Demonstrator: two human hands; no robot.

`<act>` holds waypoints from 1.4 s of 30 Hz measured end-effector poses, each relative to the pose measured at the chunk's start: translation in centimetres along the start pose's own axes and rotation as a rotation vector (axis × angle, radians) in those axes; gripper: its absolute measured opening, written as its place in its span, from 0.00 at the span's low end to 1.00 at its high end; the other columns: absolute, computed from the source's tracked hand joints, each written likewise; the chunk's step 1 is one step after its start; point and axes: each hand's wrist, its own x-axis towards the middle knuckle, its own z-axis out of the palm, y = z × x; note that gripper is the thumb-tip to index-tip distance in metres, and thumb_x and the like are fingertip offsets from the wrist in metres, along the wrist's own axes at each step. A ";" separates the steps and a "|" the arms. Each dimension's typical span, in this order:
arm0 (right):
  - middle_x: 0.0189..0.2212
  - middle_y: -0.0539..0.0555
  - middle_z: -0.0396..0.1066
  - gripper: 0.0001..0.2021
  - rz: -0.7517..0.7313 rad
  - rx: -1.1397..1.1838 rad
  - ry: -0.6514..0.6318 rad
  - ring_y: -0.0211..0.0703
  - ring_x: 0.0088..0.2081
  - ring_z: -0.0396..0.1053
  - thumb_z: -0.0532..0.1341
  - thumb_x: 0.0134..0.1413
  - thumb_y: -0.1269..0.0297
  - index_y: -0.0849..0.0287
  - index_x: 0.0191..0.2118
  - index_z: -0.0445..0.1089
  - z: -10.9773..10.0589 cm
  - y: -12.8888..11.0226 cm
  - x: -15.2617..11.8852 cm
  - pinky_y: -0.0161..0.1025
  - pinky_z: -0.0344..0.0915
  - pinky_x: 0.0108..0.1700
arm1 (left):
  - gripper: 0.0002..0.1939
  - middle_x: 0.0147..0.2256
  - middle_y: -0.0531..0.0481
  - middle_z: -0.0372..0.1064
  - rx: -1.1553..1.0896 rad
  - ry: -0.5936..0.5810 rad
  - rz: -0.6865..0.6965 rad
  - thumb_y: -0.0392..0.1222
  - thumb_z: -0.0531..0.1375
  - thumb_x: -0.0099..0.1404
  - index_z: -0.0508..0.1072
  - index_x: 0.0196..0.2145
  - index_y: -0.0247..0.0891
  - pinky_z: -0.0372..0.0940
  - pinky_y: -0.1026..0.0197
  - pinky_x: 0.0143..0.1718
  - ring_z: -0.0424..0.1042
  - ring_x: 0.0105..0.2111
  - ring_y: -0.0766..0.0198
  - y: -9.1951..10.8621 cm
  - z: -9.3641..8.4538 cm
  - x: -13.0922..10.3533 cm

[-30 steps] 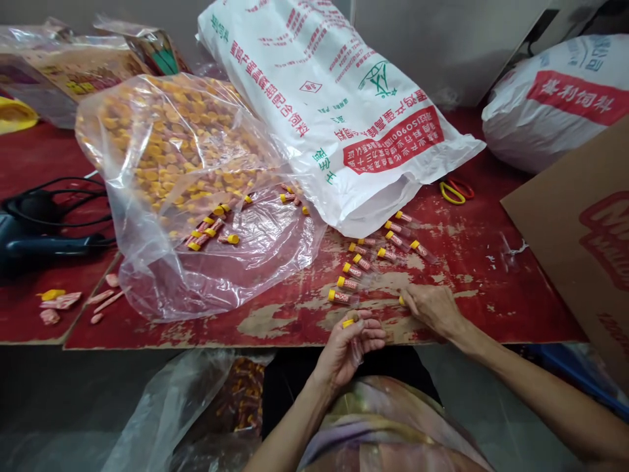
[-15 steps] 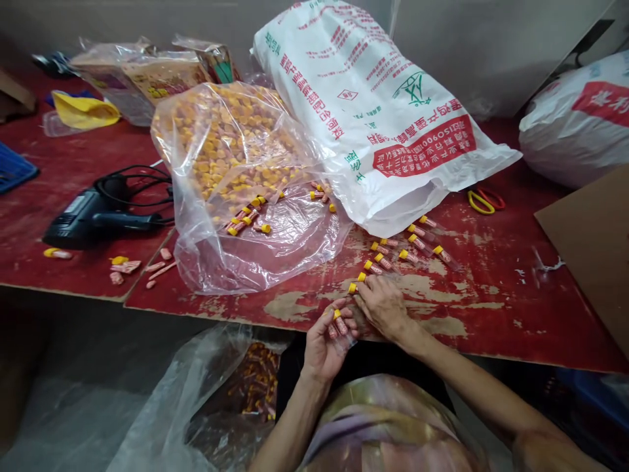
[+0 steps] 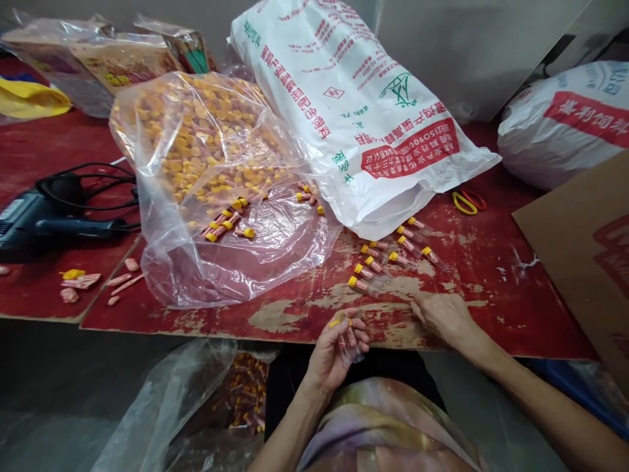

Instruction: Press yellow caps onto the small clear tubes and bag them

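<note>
Small clear tubes with yellow caps and pinkish filling are held in my left hand, its thumb and fingers closed around them at the table's front edge. My right hand rests low over the table to the right, fingers curled toward the surface; whether anything is between them is hidden. Ahead of both hands lies a loose group of similar capped tubes, slanting back toward a white woven sack. A clear plastic bag full of yellow-capped tubes spreads out to their left.
A heat gun with a black cable and pink scraps lie at left. Scissors with yellow and red handles, another stuffed sack and a cardboard box are at right. Below the edge sits a plastic bag of tubes.
My right hand has moved away from the near tubes to the right, leaving them uncovered. My left hand still grips its tubes, now turned slightly. The whole view has shifted, so the scene sits further left.
</note>
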 end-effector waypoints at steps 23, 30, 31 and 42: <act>0.38 0.58 0.68 0.14 -0.410 0.714 0.839 0.44 0.40 0.66 0.48 0.67 0.63 0.62 0.42 0.70 -0.7 -9.8 0.1 0.38 0.62 0.41 | 0.16 0.32 0.53 0.71 -0.198 0.091 0.080 0.35 0.70 0.47 0.72 0.34 0.35 0.70 0.64 0.33 0.72 0.31 0.67 -0.9 0.4 -0.2; 0.44 0.64 0.66 0.06 -0.158 0.315 0.679 0.54 0.44 0.62 0.59 0.59 0.67 0.65 0.39 0.70 -0.7 -9.3 4.2 0.47 0.60 0.46 | 0.16 0.38 0.48 0.70 -0.118 0.052 0.117 0.37 0.71 0.46 0.73 0.33 0.33 0.71 0.57 0.33 0.71 0.35 0.60 -0.4 -0.3 -1.0; 0.45 0.64 0.66 0.07 -0.186 0.342 0.666 0.54 0.45 0.62 0.59 0.59 0.67 0.65 0.40 0.70 -0.6 -9.1 4.0 0.47 0.59 0.47 | 0.17 0.38 0.48 0.70 -0.105 0.051 0.121 0.37 0.71 0.45 0.73 0.33 0.33 0.71 0.58 0.33 0.71 0.35 0.61 -0.4 -0.3 -1.1; 0.26 0.62 0.73 0.14 -0.092 -0.019 -0.058 0.50 0.30 0.72 0.53 0.59 0.69 0.64 0.29 0.74 -0.9 1.5 1.1 0.36 0.52 0.26 | 0.18 0.31 0.51 0.66 -0.083 -0.053 0.051 0.36 0.70 0.46 0.72 0.37 0.36 0.68 0.61 0.31 0.69 0.29 0.65 -0.1 -0.6 -0.4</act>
